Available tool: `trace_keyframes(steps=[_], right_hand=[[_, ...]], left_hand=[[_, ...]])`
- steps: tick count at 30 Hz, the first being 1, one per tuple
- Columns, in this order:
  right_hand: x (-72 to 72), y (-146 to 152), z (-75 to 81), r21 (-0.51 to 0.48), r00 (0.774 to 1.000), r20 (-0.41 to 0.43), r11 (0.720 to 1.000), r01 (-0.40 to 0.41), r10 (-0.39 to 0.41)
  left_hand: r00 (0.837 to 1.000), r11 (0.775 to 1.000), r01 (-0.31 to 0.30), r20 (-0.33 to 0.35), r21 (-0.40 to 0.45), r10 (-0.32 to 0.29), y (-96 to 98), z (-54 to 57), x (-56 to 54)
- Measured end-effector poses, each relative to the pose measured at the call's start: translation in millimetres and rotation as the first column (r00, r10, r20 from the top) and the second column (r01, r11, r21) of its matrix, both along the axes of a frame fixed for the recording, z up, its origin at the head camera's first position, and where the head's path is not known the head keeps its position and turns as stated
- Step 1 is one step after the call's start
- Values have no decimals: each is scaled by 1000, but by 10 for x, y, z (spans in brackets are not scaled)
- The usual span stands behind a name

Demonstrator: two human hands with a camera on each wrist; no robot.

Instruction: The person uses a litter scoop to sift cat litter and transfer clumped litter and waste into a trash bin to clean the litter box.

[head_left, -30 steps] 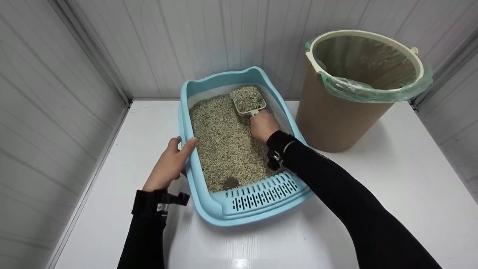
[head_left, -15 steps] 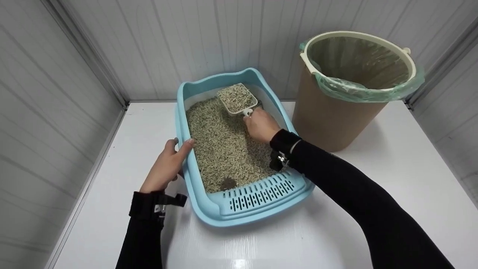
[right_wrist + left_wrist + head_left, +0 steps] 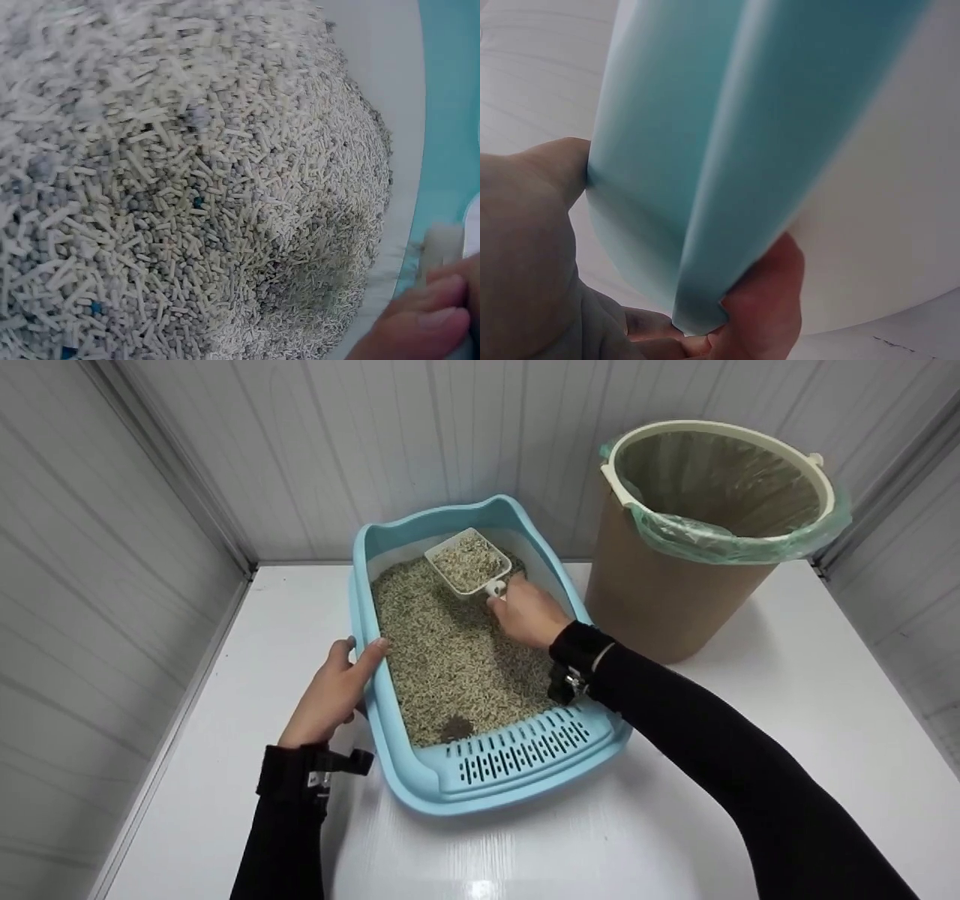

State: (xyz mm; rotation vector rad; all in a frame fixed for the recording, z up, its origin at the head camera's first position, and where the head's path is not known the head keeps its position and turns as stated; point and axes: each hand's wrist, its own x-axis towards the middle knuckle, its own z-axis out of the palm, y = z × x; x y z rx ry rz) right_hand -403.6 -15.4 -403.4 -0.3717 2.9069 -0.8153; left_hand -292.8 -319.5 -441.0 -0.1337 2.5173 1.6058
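My right hand (image 3: 531, 611) grips the short handle of a white litter scoop (image 3: 441, 553), held over the back of the blue litter box (image 3: 386, 697). Litter lies in the scoop's bowl, with a bare strip along its left side. Pale pellet litter (image 3: 450, 652) fills the box, and one dark clump (image 3: 456, 728) sits near its slotted front. On the left side, my left hand (image 3: 330, 697) holds the box's rim, thumb on top. The left wrist view shows its fingers (image 3: 761, 300) curled under the rim. In the right wrist view, fingers (image 3: 420, 322) close round the handle (image 3: 442, 247).
To the right of the box stands a tall brown bin (image 3: 660, 600) with a green liner bag (image 3: 720, 544) folded over its rim. Grey panel walls (image 3: 360, 435) enclose the white table (image 3: 270, 622) at the back and on both sides.
The scoop has come up and moved left, and less litter lies in its bowl than before. My left hand keeps its hold on the rim.
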Motion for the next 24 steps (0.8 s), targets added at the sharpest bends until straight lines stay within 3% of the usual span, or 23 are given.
trace_keyframes(steps=[14, 24], right_hand=[[95, 76, 121, -3, 999, 38, 1000, -27, 28], [163, 97, 205, 26, 1000, 10, 999, -24, 24]], left_hand=[[1000, 1000, 7, 4, 17, -7, 12, 28, 14], [1000, 1000, 8, 11, 9, -8, -11, 17, 5]])
